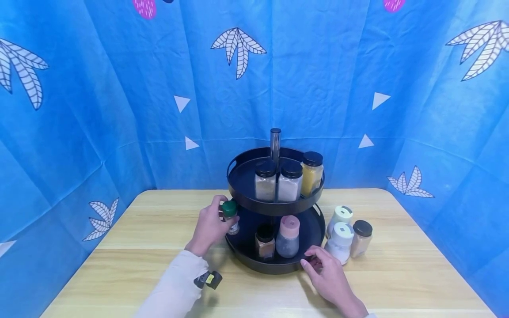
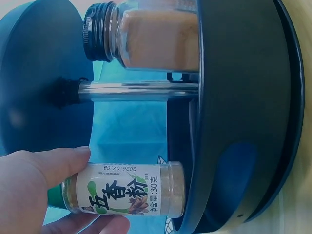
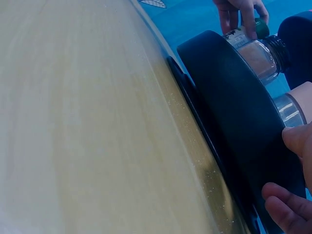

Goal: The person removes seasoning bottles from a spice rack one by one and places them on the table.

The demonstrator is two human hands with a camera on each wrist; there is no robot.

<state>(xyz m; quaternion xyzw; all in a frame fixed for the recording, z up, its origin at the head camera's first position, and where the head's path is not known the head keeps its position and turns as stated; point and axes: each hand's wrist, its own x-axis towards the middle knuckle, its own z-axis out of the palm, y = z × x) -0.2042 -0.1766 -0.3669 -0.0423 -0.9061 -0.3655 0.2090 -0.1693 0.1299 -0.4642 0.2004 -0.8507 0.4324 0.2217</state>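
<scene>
My left hand (image 1: 212,225) pinches a small spice jar (image 2: 122,190) by its green cap. The jar has a white label and stands at the left edge of the lower tray, its base right at the rim in the left wrist view. My right hand (image 1: 328,276) holds the front right rim of the black two-tier rack (image 1: 274,268), with the thumb (image 3: 295,139) at the upper edge and other fingers (image 3: 282,202) by the outer wall. On the lower tray stand a black-capped jar of brown powder (image 1: 265,247) and a pink-capped shaker (image 1: 288,243).
On the upper tray are two black-capped jars of pale contents (image 1: 265,187) (image 1: 290,187) and one jar of yellow powder (image 1: 311,179). Right of the rack, two pale-lidded shakers (image 1: 339,247) (image 1: 343,214) and a black-capped jar (image 1: 360,243) stand on the wooden table (image 1: 413,274). A blue curtain (image 1: 318,88) surrounds the table.
</scene>
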